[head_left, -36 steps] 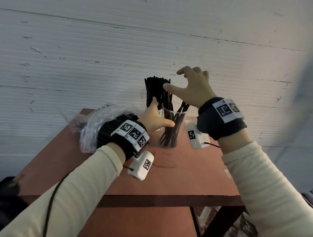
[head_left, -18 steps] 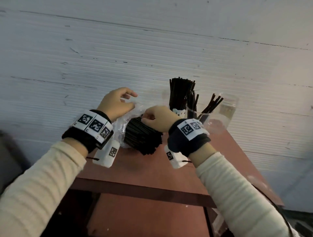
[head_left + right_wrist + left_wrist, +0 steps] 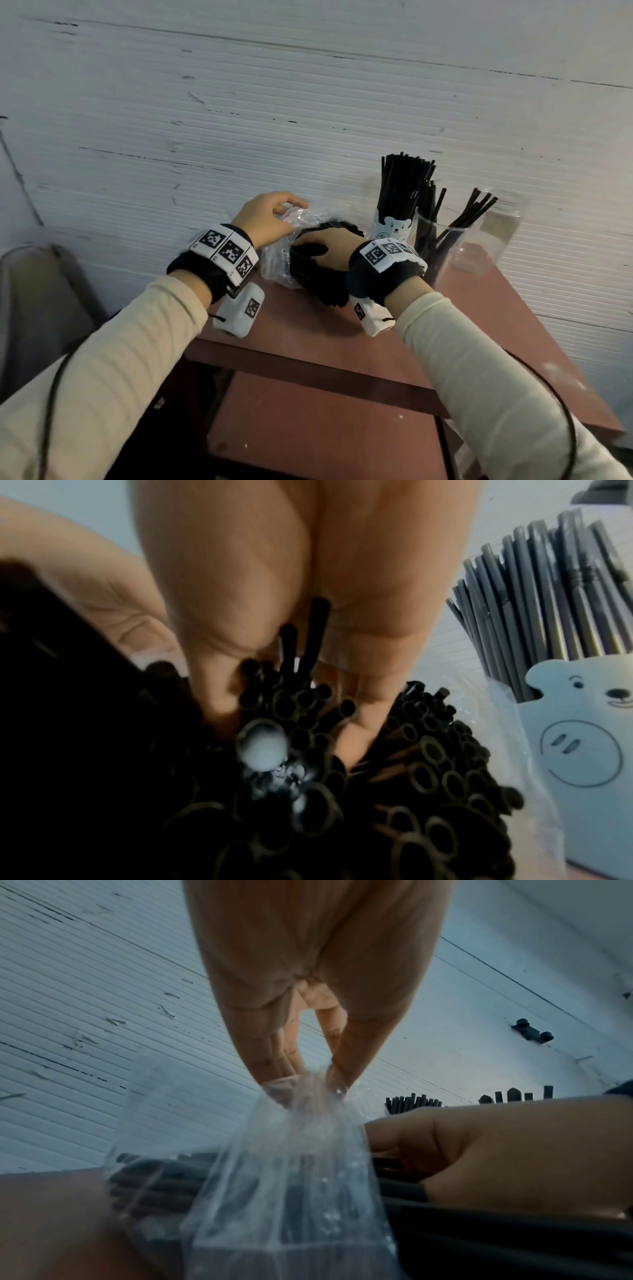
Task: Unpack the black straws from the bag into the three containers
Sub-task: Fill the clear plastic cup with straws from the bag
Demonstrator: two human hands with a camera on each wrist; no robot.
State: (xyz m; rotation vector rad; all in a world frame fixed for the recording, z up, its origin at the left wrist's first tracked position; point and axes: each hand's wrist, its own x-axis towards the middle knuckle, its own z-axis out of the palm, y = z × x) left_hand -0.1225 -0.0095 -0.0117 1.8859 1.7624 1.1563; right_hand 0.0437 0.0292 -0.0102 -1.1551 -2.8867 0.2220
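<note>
No words or numbers to read anywhere; only black-and-white square code tags (image 3: 227, 251) on the wrist bands.

Third container (image 3: 493, 236) blurred, contents beyond telling

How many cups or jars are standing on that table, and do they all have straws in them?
3, all at the table's back right: the bear cup, packed with straws; a clear cup in front of it, with some; a clear jar farthest right, apparently empty. Others may be hidden behind the hands.
</note>
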